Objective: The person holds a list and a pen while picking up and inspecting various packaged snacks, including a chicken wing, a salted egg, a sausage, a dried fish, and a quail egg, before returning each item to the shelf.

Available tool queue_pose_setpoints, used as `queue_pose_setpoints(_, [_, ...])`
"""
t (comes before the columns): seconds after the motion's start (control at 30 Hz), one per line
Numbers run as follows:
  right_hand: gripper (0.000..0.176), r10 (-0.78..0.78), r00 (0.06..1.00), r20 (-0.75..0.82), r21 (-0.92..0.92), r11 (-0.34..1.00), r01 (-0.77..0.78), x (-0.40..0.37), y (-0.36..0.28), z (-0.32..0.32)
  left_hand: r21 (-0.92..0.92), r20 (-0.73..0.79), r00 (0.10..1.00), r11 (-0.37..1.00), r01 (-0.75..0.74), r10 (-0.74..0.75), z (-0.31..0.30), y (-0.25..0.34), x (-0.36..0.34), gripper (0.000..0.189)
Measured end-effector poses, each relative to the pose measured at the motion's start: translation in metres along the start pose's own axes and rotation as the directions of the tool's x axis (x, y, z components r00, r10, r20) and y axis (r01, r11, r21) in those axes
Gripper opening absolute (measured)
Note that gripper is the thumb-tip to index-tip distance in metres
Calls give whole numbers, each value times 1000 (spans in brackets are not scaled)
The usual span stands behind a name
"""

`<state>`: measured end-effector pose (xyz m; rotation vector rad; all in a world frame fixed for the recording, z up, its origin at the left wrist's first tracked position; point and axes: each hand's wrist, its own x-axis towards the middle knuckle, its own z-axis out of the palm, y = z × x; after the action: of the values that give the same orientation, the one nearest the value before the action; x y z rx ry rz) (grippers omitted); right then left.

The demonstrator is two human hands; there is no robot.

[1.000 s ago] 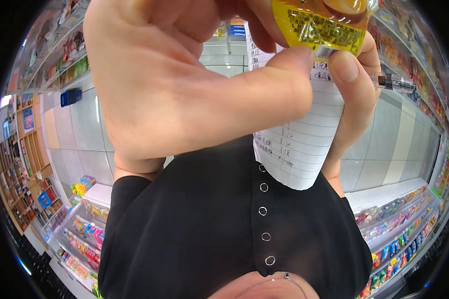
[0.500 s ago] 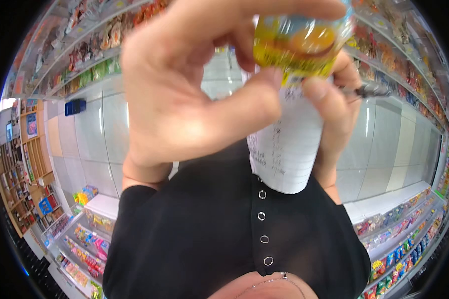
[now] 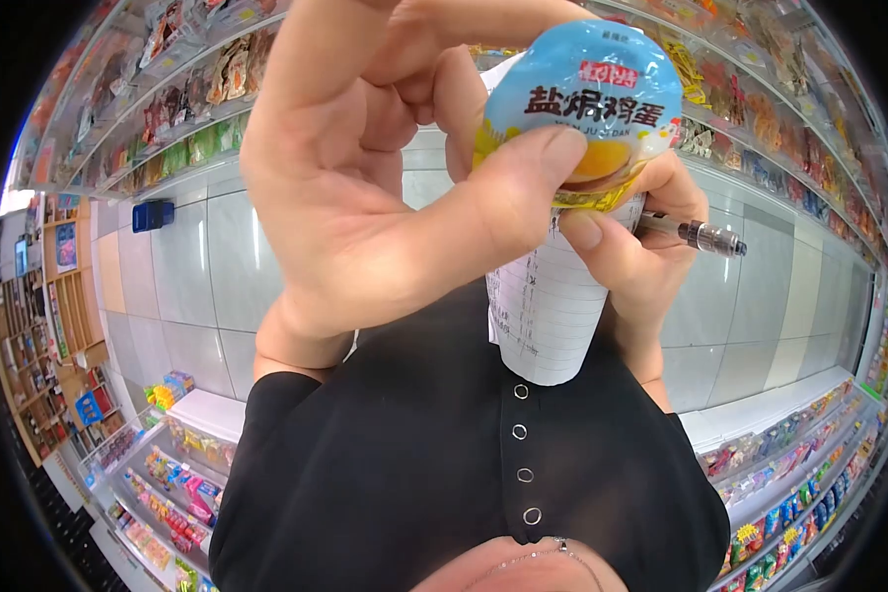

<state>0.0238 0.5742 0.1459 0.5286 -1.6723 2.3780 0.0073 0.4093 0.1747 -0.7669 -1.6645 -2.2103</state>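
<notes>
"Which way is your left hand [image 3: 365,222] turned?"

"My wrist rises from seven o'clock, and the thumb slants toward one o'clock. Its tip presses the front of the salt-baked egg packet [image 3: 602,94]. My index finger arches over toward the packet's top edge, with the other fingers bent inward, so I have it in a narrow pinch."

"Where's the packet?"

"At one o'clock in my view, blue above and yellow below, printed face toward me."

"And your right hand [image 3: 636,257]?"

"Between two and three o'clock, its forearm coming up from below. I have the thumb raised against the packet's lower edge, beside the lined paper [image 3: 551,321], and the fingers bent around behind. It's closed around the paper and a pen [image 3: 705,237]; I can't tell how the hidden fingers divide them."

"Which way do those point?"

"The pen's tip end points toward four o'clock. The paper hangs toward six, its curved bottom end in front of my black shirt [image 3: 385,464]."
</notes>
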Motion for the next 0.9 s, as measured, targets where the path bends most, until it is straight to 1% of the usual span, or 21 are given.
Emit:
queue_pose_setpoints(0.03, [20, -38, 999, 23, -11, 999, 38, 1, 0, -1, 1, -1, 1000, 1000, 3, -3, 0, 0, -1, 51])
queue_pose_setpoints(0.13, [20, -26, 1000, 11, 60, 998, 25, -1, 1, 1, 2, -7, 1000, 1000, 6, -6, -1, -1, -3, 52])
queue_pose_setpoints(0.23, [20, -35, 999, 5, 73, 997, 34, -2, 0, 3, 6, -13, 1000, 1000, 5, -5, -1, -2, -4, 52])
queue_pose_setpoints(0.33, [20, 6, 1000, -6, 99, 995, -5, -3, -2, 3, 5, -12, 1000, 1000, 10, -10, -1, -2, -6, 53])
queue_pose_setpoints(0.43, [20, -15, 1000, -10, 101, 995, 16, -3, -2, 4, 13, -12, 1000, 1000, 12, -12, -1, -1, -5, 53])
queue_pose_setpoints(0.53, [20, 1, 1000, 13, 97, 995, -3, -3, -2, 3, 26, -3, 1000, 999, 26, -26, 0, 2, -2, 54])
queue_pose_setpoints(0.6, [20, 58, 998, 34, 17, 998, -58, -4, -1, -1, 37, 5, 999, 998, 43, -44, 0, 3, 4, 54])
queue_pose_setpoints(0.63, [20, 63, 997, 46, -25, 998, -62, -2, 0, -3, 50, 15, 998, 997, 61, -62, 1, 4, 7, 54])
queue_pose_setpoints(0.67, [19, 73, 996, 59, -23, 997, -72, 1, 7, -4, 64, 30, 995, 994, 90, -92, 1, 3, 10, 54])
queue_pose_setpoints(0.73, [16, 176, 981, 86, 24, 984, -179, 5, 26, -11, 103, 86, 979, 979, 177, -186, -2, -7, 11, 55])
queue_pose_setpoints(0.77, [15, 305, 950, 66, 130, 941, -311, 6, 29, -11, 155, 142, 965, 967, 200, -223, -5, -18, 11, 53])
queue_pose_setpoints(0.8, [13, 436, 898, 65, 237, 867, -438, 6, 33, -11, 209, 188, 945, 951, 227, -267, -8, -30, 10, 52])
queue_pose_setpoints(0.83, [12, 447, 892, 67, 203, 869, -450, 3, 49, -18, 179, 167, 932, 940, 291, -321, -11, -45, 8, 48])
queue_pose_setpoints(0.87, [12, 491, 869, 59, 223, 842, -490, 0, 64, -24, 146, 143, 912, 920, 364, -384, -14, -61, 3, 44])
queue_pose_setpoints(0.9, [12, 539, 840, 52, 246, 809, -534, -5, 77, -30, 157, 101, 874, 875, 458, -476, -18, -76, -5, 39])
